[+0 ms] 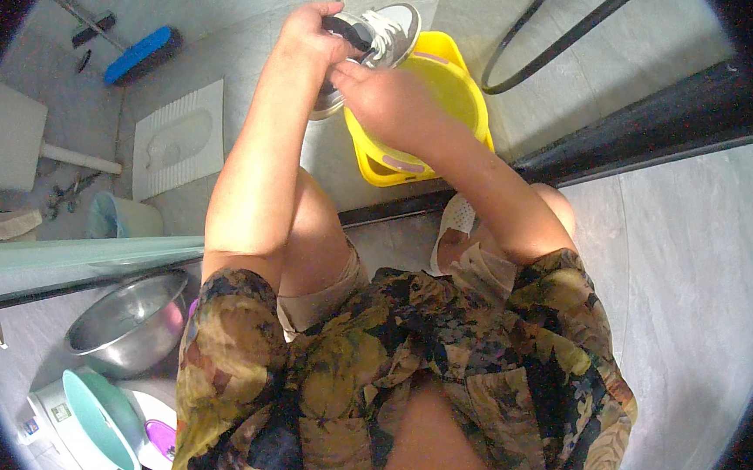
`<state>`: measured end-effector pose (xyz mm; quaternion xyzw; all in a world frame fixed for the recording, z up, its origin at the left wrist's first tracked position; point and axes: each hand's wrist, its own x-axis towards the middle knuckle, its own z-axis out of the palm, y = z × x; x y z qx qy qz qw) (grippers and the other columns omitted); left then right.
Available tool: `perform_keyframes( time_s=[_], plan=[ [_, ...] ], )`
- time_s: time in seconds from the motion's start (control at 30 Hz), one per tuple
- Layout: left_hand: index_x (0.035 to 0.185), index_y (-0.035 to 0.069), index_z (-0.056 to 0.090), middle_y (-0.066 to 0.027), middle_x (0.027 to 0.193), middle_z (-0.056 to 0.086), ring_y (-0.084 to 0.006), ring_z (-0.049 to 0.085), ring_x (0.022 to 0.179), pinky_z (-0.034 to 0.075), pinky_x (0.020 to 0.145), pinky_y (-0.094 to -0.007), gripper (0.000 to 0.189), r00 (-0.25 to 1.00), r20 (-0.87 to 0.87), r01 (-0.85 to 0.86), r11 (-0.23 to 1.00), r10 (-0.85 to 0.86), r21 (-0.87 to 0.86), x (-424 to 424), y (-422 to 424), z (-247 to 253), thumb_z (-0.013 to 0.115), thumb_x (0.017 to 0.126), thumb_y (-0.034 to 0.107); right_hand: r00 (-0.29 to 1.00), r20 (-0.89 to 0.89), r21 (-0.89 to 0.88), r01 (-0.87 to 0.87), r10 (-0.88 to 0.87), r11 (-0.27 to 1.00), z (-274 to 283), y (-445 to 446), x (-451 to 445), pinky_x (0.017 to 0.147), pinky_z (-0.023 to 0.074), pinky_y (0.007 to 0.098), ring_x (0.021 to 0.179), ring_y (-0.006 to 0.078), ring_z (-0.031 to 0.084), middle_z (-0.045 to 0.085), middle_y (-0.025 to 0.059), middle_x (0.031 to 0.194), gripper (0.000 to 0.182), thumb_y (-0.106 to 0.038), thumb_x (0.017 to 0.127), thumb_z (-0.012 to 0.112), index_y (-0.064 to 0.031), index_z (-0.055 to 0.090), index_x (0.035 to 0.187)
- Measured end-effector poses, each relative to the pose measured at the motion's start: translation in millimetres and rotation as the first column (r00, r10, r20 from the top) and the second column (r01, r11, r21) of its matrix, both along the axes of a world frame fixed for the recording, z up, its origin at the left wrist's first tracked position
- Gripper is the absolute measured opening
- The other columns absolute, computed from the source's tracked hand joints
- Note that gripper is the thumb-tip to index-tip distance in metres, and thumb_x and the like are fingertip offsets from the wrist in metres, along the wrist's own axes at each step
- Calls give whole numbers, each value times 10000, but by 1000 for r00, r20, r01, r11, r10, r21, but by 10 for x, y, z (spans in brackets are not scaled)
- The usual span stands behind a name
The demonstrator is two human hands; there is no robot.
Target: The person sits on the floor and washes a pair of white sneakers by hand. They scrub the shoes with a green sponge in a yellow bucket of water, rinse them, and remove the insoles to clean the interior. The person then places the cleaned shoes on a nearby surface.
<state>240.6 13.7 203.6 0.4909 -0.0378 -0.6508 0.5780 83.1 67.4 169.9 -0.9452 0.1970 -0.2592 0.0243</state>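
Observation:
My left hand (318, 41) grips a grey and white sneaker (395, 34) with white laces, its fingers about the heel and opening. My right hand (385, 103) is blurred and reaches in beside the left hand. Its fingertips meet the near side of the sneaker, and whether they pinch anything is hidden. Partly covered by both hands, a second shoe (327, 107) shows its pale sole edge just below. Under my right hand stands a yellow plastic basin or stool (472, 110) with pinkish patches; which one it is I cannot tell.
A squat toilet (180, 140) lies left, with a blue broom (141, 55) beyond it. A black hose (565, 32) loops at right. A dark raised sill (631, 125) crosses the floor. A steel bowl (127, 324) and a green basin (101, 421) stand at lower left.

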Motion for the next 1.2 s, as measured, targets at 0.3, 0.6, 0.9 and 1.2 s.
perform_keyframes(
  time_s=[0.3, 0.6, 0.9, 1.2],
  plan=[
    [1157, -82, 411, -290, 1153, 500, -456, 517, 1018, 378, 960, -591, 412, 996, -89, -22, 998, 18, -51, -106, -15, -73, 552, 884, 192, 997, 53, 10, 64, -64, 998, -9, 178, 62, 558, 500, 396, 676, 316, 622, 642, 111, 853, 244, -103, 828, 514, -39, 608, 1043],
    [1086, -46, 526, -190, 1030, 620, -328, 616, 946, 503, 854, -478, 356, 976, -10, 214, 972, -216, -100, -69, 1, -131, 640, 842, 186, 859, 449, 174, 188, -248, 967, 362, -121, -386, 670, 508, 316, 752, 223, 645, 673, 119, 906, 213, -150, 872, 547, -56, 657, 1028],
    [992, 18, 657, -76, 928, 674, -173, 604, 849, 472, 798, -307, 300, 304, 807, 769, 631, -507, 106, 69, 254, -138, 706, 730, 156, 912, 283, 403, 167, -296, 900, 224, -971, -528, 752, 498, 254, 851, 146, 627, 672, 103, 995, 318, -87, 827, 570, -52, 629, 1137],
    [1034, 15, 637, -86, 917, 678, -176, 624, 815, 488, 752, -295, 413, -141, 893, 810, 469, -428, 353, -86, 433, 34, 723, 663, 175, 988, 90, 512, -153, 124, 845, -123, -921, -485, 726, 497, 274, 827, 148, 613, 657, 99, 922, 370, -104, 760, 608, -56, 634, 1126]
  ],
)
